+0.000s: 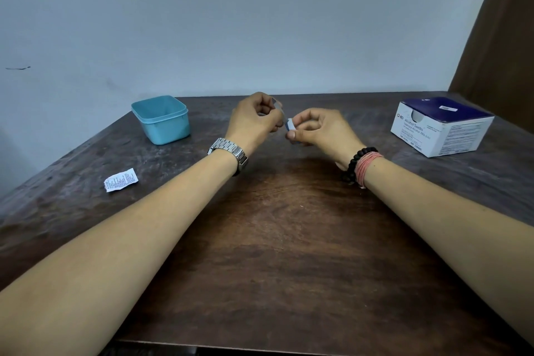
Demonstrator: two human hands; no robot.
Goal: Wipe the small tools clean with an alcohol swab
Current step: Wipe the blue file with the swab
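Observation:
Above the far middle of the dark wooden table (274, 240), my left hand (254, 120) grips a small thin metal tool (279, 108) that slants down to the right. My right hand (318, 130) pinches a white alcohol swab (291, 126) between thumb and fingers, folded around the tool's lower end. Most of the tool is hidden by my fingers, so its kind is unclear. Both hands are held close together, a little above the tabletop.
A light blue plastic tub (161, 120) stands at the far left. A white and blue box of alcohol swabs (442, 127) sits at the far right. A torn white swab wrapper (120, 180) lies on the left. A wall runs behind the table.

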